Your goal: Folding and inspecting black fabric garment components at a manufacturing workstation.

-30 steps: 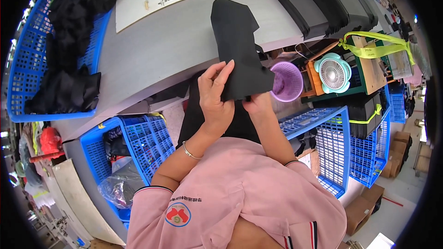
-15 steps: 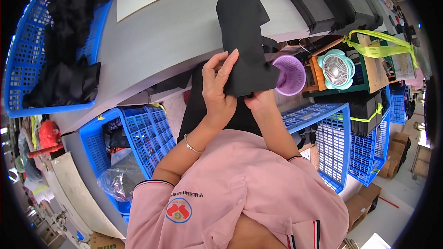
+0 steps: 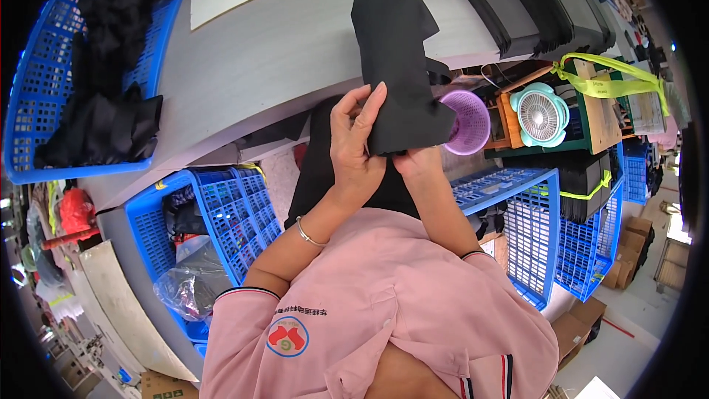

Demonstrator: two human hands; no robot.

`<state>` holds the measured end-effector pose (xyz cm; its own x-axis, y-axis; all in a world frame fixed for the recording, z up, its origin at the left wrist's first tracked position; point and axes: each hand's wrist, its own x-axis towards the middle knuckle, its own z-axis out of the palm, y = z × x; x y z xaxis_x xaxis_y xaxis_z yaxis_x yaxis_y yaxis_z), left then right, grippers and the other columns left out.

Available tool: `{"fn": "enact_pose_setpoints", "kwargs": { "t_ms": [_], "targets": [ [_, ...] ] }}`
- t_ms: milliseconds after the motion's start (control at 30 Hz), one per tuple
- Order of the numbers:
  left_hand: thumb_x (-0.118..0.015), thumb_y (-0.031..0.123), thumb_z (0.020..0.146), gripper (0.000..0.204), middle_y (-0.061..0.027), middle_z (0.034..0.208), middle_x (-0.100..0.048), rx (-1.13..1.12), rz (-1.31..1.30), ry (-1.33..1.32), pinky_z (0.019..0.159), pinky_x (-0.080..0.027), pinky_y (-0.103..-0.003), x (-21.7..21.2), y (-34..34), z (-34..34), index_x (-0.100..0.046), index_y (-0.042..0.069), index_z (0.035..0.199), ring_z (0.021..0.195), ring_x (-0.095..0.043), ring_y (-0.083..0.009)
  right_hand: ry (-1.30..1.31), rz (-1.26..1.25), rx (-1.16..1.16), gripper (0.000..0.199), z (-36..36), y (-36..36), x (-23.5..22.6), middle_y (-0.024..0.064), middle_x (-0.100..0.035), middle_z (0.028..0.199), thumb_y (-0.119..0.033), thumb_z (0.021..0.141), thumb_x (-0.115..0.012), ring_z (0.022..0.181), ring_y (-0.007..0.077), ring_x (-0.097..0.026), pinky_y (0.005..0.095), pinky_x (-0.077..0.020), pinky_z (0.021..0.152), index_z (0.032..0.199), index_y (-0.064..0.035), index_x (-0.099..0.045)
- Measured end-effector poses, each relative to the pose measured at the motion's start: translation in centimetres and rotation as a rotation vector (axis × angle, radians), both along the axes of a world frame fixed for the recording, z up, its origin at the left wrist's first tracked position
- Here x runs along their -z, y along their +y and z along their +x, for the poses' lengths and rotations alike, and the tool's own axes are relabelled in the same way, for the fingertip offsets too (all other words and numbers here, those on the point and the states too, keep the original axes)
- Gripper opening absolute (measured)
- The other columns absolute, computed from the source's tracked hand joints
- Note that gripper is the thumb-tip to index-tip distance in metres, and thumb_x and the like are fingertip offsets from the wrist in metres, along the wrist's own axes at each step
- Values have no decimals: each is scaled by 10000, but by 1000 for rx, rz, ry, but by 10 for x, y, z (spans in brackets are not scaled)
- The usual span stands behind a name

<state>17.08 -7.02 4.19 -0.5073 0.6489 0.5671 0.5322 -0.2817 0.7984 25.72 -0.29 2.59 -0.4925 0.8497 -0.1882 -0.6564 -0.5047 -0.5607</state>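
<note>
Between my two hands is a black fabric piece [image 3: 399,59], long, with angular notched edges; its far end reaches over the grey table. My left hand [image 3: 356,133] pinches its left edge, thumb and fingers closed near the lower corner. My right hand [image 3: 419,161] is under the lower edge, where the cloth covers most of its fingers, and it supports the piece from below. A black strap [image 3: 439,71] sticks out at the piece's right side.
The grey table [image 3: 273,52] spans the front. A blue basket [image 3: 96,174] of black cloth stands at its left, stacks of black pieces [image 3: 502,18] at its far right. Nearby are a purple basket [image 3: 467,122], a small fan [image 3: 540,114] and blue crates [image 3: 535,244].
The black fabric piece and both hands have shifted slightly to the right in the picture. The grip looks the same.
</note>
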Motion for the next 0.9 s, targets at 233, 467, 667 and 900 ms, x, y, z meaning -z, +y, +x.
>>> {"fn": "enact_pose_setpoints", "kwargs": {
  "t_ms": [233,467,667,900],
  "targets": [
    [-517,-34,707,849,-218,1509,-356,331,-47,-94,1150,-263,-394,1,-14,-14,-288,2,1524,1408,-339,-352,-185,187,105,404,-4,8,16,116,-614,1245,-203,957,-594,1084,220,-638,359,-547,926,1318,-35,-523],
    [-480,-52,854,679,-188,1357,-553,219,-161,-306,998,-415,-286,32,-17,-24,-320,1,1512,1153,-572,-228,-1140,983,147,335,-11,13,47,162,-595,1257,-118,951,-557,1197,322,-549,418,-430,1013,1250,34,-557],
    [-463,78,1013,461,-90,1314,-600,1,-81,-643,882,-491,-249,72,-18,-39,-419,12,1467,1032,-608,-90,-812,778,-344,417,-22,37,20,205,-558,1320,-98,917,-551,1266,374,-491,415,-356,1093,1312,32,-522],
    [-419,26,967,447,-51,1105,-659,197,-36,-1250,804,-525,-260,93,-2,-35,-503,16,1407,888,-625,-96,-1423,1584,-8,287,-59,20,33,234,-612,1181,-86,834,-612,1123,413,-557,474,-443,960,1092,40,-619]
  ]
}}
